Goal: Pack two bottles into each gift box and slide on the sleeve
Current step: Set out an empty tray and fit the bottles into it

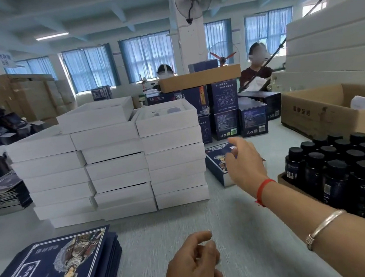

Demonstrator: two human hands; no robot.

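Bottles (351, 170) stand packed in a tray at my right, dark with black caps, their labels too blurred for me to read and the rightmost rows cut off by the frame edge. White gift boxes (115, 160) are stacked in three columns at the middle of the bench (234, 235), and a pile of flat navy sleeves (53, 276) lies at the near left, printed with a white border, an ornate figure and upside-down characters I cannot make out.

My right hand (242, 165) reaches forward with fingers spread and nothing in its grip, in front of one finished navy sleeved box (219, 163) lying just right of the white stacks. A red string and a silver bangle sit on that forearm. My left hand (193, 268) hangs low in the frame, fingers loosely curled, empty, and smeared by motion.

Open grey bench runs between the sleeve pile and the bottle tray. Behind, navy cartons (226, 110) are stacked with recycling marks on their lower faces; other print there is too small to read. An open brown carton (325, 109) at the far right carries characters I cannot read. More flat sleeves (2, 195) lie at the left edge, partly cut off. Two people sit beyond the cartons, mostly hidden.
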